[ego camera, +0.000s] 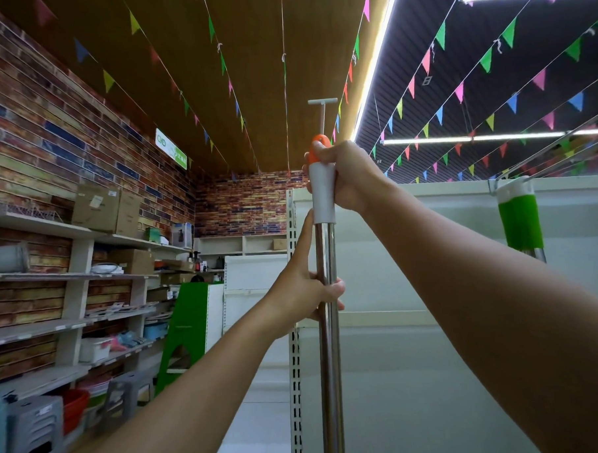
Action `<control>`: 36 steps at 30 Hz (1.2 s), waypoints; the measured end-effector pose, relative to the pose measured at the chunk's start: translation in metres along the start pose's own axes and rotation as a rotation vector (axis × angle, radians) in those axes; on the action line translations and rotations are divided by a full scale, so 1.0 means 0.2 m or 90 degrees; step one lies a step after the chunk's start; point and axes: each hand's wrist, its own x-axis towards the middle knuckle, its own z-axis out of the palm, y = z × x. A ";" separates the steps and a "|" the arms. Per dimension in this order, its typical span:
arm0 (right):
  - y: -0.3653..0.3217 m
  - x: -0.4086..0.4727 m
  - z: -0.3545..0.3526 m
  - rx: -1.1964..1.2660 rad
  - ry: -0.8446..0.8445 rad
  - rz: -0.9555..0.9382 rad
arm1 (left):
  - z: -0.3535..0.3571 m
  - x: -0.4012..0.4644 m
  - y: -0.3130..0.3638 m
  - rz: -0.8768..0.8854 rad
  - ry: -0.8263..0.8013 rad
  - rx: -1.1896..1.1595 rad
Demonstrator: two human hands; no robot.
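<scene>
open aisle left of pole [329,327], white shelving [429,255] close behind

Left side: brick-pattern wall [46,110] with white wall shelves [33,224], cardboard boxes [96,207] on the top board, a grey roll [6,258] one level down. Green sign [171,148] was mounted high on the brick. Floor level: grey stools [36,433], red basin [76,407] just behind them, green stand [188,320] further back. Bunting flags [485,60] ran on strings under the ceiling, and a strip light [376,62] was lit. White gondola shelving [429,255] sat ahead. A green-and-white handle [520,220] hung at right.
</scene>
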 end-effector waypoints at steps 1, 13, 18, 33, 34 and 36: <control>-0.01 0.00 0.00 -0.002 0.004 0.009 | 0.00 0.00 0.00 0.000 0.000 0.000; 0.05 -0.04 0.03 -0.021 0.077 -0.041 | 0.03 0.02 0.03 -0.015 0.048 -0.019; 0.19 -0.07 -0.09 -0.011 -0.004 -0.058 | 0.05 0.03 -0.06 -0.045 0.041 -0.023; 0.38 -0.19 -0.23 -0.398 -0.078 -0.058 | 0.05 0.12 -0.24 -0.024 0.057 -0.025; 0.39 -0.20 -0.22 -0.430 -0.078 -0.056 | 0.06 0.12 -0.25 -0.012 0.071 -0.005; 0.41 -0.21 -0.23 -0.477 -0.071 -0.060 | 0.09 0.12 -0.29 0.011 0.107 0.061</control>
